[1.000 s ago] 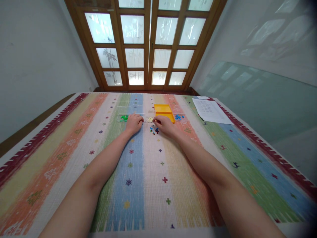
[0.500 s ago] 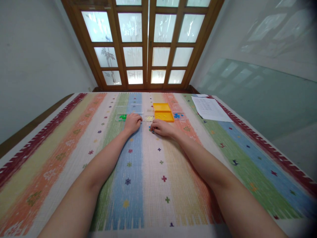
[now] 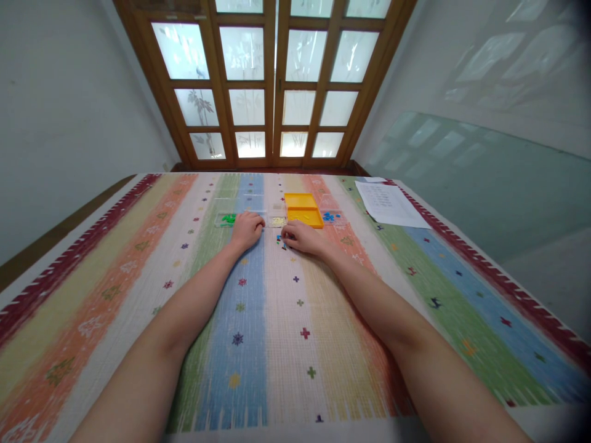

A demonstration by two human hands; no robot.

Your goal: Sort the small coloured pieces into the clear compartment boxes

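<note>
My left hand point(image 3: 247, 229) rests knuckles-up with curled fingers on the striped cloth point(image 3: 277, 320), right beside a clear box of green pieces point(image 3: 228, 219). My right hand point(image 3: 302, 237) lies on the cloth with its fingertips pinched over a small heap of loose coloured pieces point(image 3: 280, 240); what sits between the fingers is too small to name. Just beyond the hands stand a clear box of pale yellow pieces point(image 3: 277, 221), an orange tray point(image 3: 302, 210) and a clear box of blue pieces point(image 3: 330, 216).
A printed sheet of paper point(image 3: 390, 203) lies at the far right of the cloth. More clear box lids point(image 3: 252, 200) sit behind the row. Wooden glazed doors point(image 3: 277, 80) stand beyond the table's far edge, with a wall to each side.
My right hand has slid a little left and down onto the loose coloured pieces, covering most of them. The left hand has stayed in place. The view has tilted slightly.
</note>
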